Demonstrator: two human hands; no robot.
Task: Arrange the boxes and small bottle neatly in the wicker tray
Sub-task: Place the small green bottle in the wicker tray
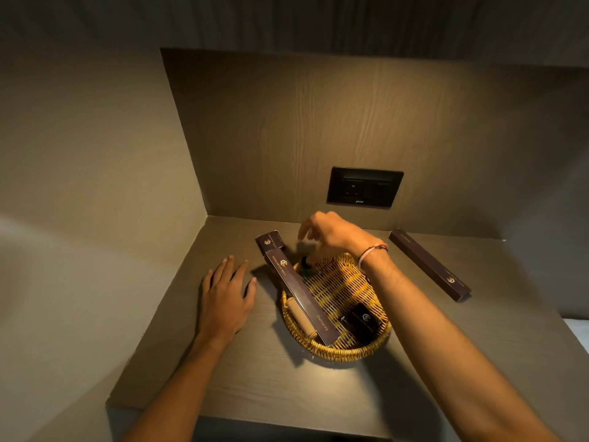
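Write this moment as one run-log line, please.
right hand: on small bottle at wicker tray far end | left hand: flat on counter | long box: outside tray

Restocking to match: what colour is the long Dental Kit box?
Dark purple-brown with gold print, on the Dental Kit box in the head view.

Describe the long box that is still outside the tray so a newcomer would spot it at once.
Start at the black wall socket on the back panel, then drop to the shelf right of the wicker tray. The long dark box lies there alone and flat, while the other long box leans on the tray's rim.
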